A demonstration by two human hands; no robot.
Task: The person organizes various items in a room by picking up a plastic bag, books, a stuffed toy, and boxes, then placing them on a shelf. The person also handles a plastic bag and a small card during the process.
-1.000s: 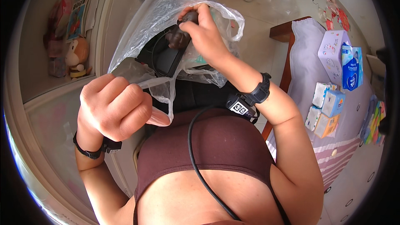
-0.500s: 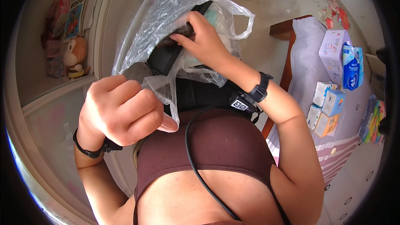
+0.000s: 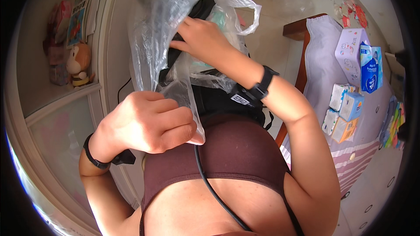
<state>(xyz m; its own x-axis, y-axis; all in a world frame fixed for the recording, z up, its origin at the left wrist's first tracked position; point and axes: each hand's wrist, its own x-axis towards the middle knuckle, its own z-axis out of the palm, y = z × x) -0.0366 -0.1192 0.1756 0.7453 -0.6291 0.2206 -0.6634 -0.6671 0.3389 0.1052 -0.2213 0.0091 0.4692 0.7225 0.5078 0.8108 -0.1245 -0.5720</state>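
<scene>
- Plastic, thin and see-through, makes up the crinkled carrier bag [image 3: 153,26] at the top middle of the head view; its mouth gapes toward the person's right
- Left hand [image 3: 153,124] is curled tight, its fingers clamped on gathered film at the lower edge of the bag
- Right hand [image 3: 201,37] reaches into the mouth, thumb spread from the forefinger; the other fingertips are covered by film, so I cannot tell whether they grip anything
- Dark, blackish object [image 3: 203,8] lies within the mouth, just beyond the right hand; its full shape is hidden
- Progress, as I judge it: the bag is open and held, while the right hand is not yet clear of it and the dark object lies inside; which way that object is going cannot be told
- Film draped over the right fingers stands most in the way, along with the free loop handle [image 3: 258,15]; a thin black cable [image 3: 201,166] hangs below the left hand
- Off to the right, a lilac printed box [image 3: 348,50], a blue glossy packet [image 3: 371,72] and small tissue packs [image 3: 351,106] rest on a pale lavender cloth [image 3: 319,67], well apart from both hands
</scene>
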